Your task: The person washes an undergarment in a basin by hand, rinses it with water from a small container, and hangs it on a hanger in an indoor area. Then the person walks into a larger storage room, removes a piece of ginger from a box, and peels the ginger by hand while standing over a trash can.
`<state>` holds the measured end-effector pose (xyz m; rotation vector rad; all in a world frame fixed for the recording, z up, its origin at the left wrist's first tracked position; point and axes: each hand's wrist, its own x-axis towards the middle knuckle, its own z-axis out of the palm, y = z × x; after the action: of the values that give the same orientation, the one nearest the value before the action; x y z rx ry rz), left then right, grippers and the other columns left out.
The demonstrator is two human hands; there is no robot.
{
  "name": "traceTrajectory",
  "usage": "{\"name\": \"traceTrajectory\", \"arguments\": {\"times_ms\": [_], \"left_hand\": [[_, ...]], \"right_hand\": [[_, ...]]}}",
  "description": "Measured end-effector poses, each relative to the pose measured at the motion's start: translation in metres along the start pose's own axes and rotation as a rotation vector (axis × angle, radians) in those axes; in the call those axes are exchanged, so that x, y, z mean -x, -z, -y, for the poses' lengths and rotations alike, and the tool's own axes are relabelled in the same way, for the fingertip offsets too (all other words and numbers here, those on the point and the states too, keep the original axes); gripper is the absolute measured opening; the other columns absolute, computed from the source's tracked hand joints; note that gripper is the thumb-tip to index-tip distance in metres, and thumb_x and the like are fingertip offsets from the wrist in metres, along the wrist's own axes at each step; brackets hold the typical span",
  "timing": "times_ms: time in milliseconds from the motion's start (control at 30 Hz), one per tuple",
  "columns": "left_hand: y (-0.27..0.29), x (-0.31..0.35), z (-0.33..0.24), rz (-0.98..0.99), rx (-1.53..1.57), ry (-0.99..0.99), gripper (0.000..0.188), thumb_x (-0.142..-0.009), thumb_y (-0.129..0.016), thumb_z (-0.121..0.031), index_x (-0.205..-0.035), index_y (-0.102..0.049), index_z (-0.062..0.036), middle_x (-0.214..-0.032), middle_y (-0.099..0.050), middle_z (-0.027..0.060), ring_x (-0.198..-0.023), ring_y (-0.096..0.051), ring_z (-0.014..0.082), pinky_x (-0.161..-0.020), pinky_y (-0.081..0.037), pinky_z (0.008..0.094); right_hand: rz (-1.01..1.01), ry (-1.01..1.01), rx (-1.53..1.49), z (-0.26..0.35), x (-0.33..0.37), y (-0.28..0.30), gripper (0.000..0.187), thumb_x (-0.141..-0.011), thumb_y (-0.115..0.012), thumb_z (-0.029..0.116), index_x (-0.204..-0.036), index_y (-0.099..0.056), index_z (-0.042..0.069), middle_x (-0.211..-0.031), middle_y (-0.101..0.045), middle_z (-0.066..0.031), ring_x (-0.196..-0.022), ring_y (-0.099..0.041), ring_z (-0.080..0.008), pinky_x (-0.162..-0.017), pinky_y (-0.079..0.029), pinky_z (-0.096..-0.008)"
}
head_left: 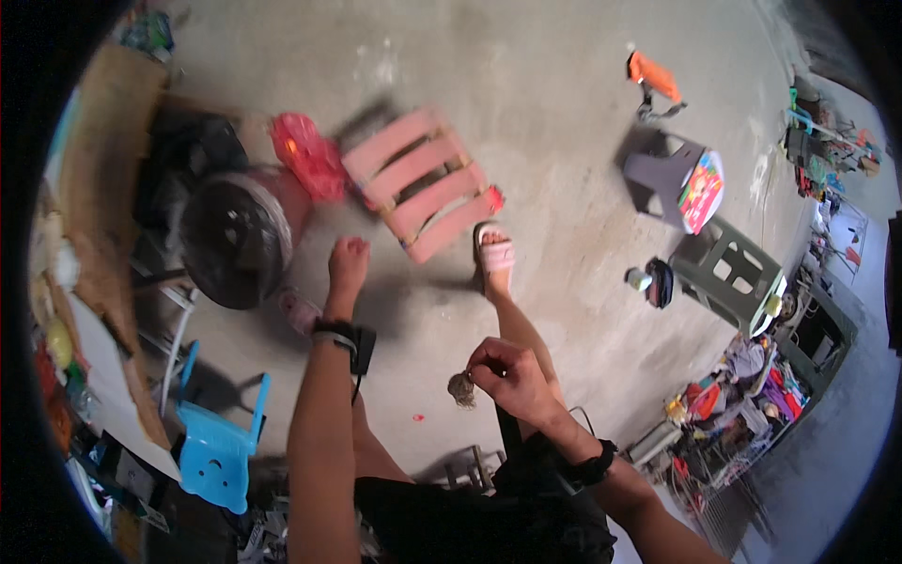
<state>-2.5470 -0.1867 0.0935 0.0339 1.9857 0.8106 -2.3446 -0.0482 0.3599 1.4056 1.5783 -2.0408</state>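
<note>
My right hand point(515, 378) pinches a small brownish, wiry tangled clump point(461, 388) between thumb and fingers, above the floor. Stretched forward, my left hand point(349, 264) is closed, and whether anything is inside its fingers cannot be made out. To its left stands a bin point(233, 237) lined with a dark plastic bag. A red plastic bag point(308, 155) sits beyond the bin, slightly blurred. Ahead of my left hand is a low pink slatted stool point(423, 183), apart from the hand.
At the left are a wooden table point(103, 188) and a small light-blue chair point(214, 456). Two plastic stools, one grey-purple point(658, 174) and one dark green point(728, 273), stand on the right. An orange item point(655, 77) lies farther off. Piled clothes point(752, 385) line the right side.
</note>
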Motion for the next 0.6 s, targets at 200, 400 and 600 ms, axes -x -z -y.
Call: {"name": "traceTrajectory", "arguments": {"times_ms": [200, 400, 600], "left_hand": [[-0.079, -0.065, -0.017, 0.019, 0.270, -0.246, 0.051, -0.081, -0.065, -0.019, -0.118, -0.037, 0.0025, -0.108, -0.055, 0.0133, -0.097, -0.055, 0.0224, -0.083, -0.044, 0.0323], [-0.068, -0.031, 0.050, 0.085, 0.407, -0.276, 0.059, -0.081, -0.064, -0.018, -0.126, -0.031, 0.0021, -0.117, -0.050, 0.0128, -0.103, -0.050, 0.0206, -0.089, -0.041, 0.0328], [-0.042, 0.069, 0.188, 0.219, 0.083, -0.124, 0.056, -0.082, -0.062, -0.012, -0.127, -0.030, -0.0017, -0.112, -0.053, 0.0148, -0.096, -0.053, 0.0216, -0.081, -0.045, 0.0343]], "right_hand": [[0.031, -0.055, -0.105, -0.068, -0.040, -0.031, 0.004, -0.075, -0.059, 0.000, -0.078, -0.056, -0.002, -0.068, -0.054, -0.0050, -0.060, -0.047, -0.0066, -0.052, -0.039, -0.0221], [0.177, -0.136, -0.213, -0.077, -0.057, -0.048, 0.004, -0.076, -0.058, -0.002, -0.079, -0.057, -0.002, -0.072, -0.053, -0.0024, -0.063, -0.046, -0.0058, -0.054, -0.039, -0.0216], [0.212, -0.141, -0.240, -0.080, -0.076, -0.045, 0.005, -0.079, -0.052, -0.005, -0.079, -0.056, -0.001, -0.075, -0.053, -0.0012, -0.071, -0.050, -0.0047, -0.061, -0.042, -0.0203]]}}
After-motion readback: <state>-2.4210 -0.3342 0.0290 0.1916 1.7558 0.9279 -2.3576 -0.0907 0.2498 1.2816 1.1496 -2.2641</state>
